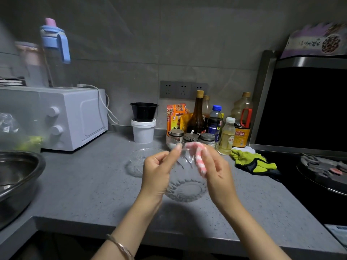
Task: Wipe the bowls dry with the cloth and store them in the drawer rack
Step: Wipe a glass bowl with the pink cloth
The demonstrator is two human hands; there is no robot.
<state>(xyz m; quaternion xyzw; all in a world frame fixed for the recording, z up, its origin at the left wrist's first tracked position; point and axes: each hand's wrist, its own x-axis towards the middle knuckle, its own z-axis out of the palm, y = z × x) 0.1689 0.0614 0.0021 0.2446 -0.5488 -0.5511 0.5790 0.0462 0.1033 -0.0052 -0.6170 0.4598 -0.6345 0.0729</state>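
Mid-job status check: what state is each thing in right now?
glass bowl: lifted, tipped base toward the camera, held at its rim.
cloth: bunched, draped over the bowl's rim.
left hand: pinches the rim.
right hand: grips the cloth.
second glass bowl: upright on the counter, untouched.
black bowl: upright, stacked on the white tub.
gloves: lying on the counter.

The cloth (200,160) is checked in pink and white. The bowl (185,186) is clear glass with a cut, ribbed pattern fanning round its base; the second bowl (138,162) is clear glass too. The worktop (93,184) is grey with fine pale speckles. The microwave (75,117) is white, and the gloves (251,161) are yellow-green with dark patches.
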